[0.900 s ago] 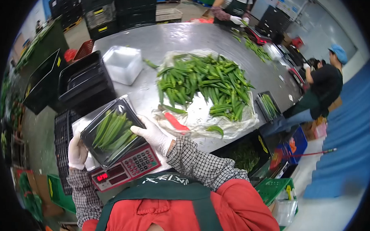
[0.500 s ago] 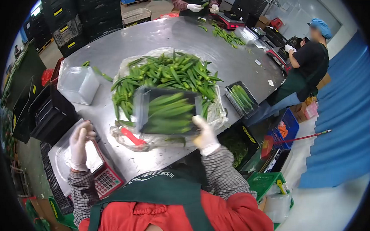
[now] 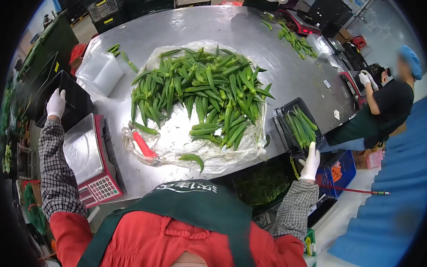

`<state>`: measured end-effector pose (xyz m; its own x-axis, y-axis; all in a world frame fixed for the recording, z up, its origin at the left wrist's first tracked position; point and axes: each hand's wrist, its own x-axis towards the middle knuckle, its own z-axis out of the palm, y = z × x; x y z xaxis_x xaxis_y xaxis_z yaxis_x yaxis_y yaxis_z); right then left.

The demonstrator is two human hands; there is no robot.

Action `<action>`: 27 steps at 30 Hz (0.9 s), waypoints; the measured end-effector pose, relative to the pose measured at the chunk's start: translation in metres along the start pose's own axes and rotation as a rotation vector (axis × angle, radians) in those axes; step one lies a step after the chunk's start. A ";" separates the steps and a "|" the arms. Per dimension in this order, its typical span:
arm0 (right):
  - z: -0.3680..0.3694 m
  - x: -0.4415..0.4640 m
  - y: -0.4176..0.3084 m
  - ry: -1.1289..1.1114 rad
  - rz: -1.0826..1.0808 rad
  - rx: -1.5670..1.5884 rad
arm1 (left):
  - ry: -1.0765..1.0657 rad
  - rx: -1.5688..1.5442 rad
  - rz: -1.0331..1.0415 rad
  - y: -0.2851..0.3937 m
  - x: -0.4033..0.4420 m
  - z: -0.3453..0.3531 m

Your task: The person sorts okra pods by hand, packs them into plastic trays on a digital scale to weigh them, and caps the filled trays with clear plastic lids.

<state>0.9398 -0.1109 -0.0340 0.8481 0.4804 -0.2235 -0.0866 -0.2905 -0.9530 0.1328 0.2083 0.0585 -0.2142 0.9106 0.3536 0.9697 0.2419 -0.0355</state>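
Note:
At the right table edge, a black tray of okra rests on top of another tray. My gloved right hand grips its near end, with the fingertips beside the okra pods. Far to the left, my gloved left hand has its fingers over the edge of a stack of black trays. Between my hands lies a large heap of okra on clear plastic sheeting. Beside the left forearm stands a red-and-white scale, with nothing on its plate.
Clear plastic containers stand at the table's left. A red object lies on the sheeting. Across the steel table are more okra and another scale. A co-worker stands at the right; another person's gloved hands show at the top.
My right hand has carried the okra tray from above the heap to the stack on the right. My left hand has moved from over the scale to the black trays.

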 end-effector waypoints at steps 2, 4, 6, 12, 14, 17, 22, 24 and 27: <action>0.008 -0.016 0.012 0.504 -0.813 -0.774 | -0.211 0.068 -0.117 -0.015 0.017 0.001; 0.022 -0.044 -0.013 0.279 -1.013 -0.838 | -0.158 0.094 -0.169 0.003 0.009 -0.011; 0.049 -0.050 -0.016 0.184 -0.946 -1.170 | -0.077 0.128 -0.215 0.028 0.002 -0.037; 0.067 0.004 -0.007 0.172 -0.826 -1.447 | 0.329 0.072 -0.041 0.028 -0.061 -0.104; 0.070 0.020 -0.007 0.200 -0.836 -1.468 | 0.366 0.150 0.131 0.043 -0.130 -0.122; 0.073 0.039 -0.012 0.188 -0.846 -1.455 | 0.263 0.072 -0.021 0.064 -0.213 -0.102; 0.118 0.014 -0.041 -0.125 -1.360 -1.004 | 0.111 0.110 -0.042 0.093 -0.271 -0.069; 0.160 -0.030 -0.043 -0.592 -1.311 -0.714 | 0.354 -0.043 0.131 0.131 -0.270 -0.093; 0.222 -0.074 -0.003 -0.851 -1.486 -0.815 | 0.283 -0.539 0.288 0.194 -0.269 -0.092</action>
<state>0.7608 0.0382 -0.0599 -0.4769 0.8249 0.3036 0.8204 0.5417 -0.1832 0.3897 -0.0202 0.0422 0.0300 0.7729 0.6338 0.9224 -0.2657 0.2803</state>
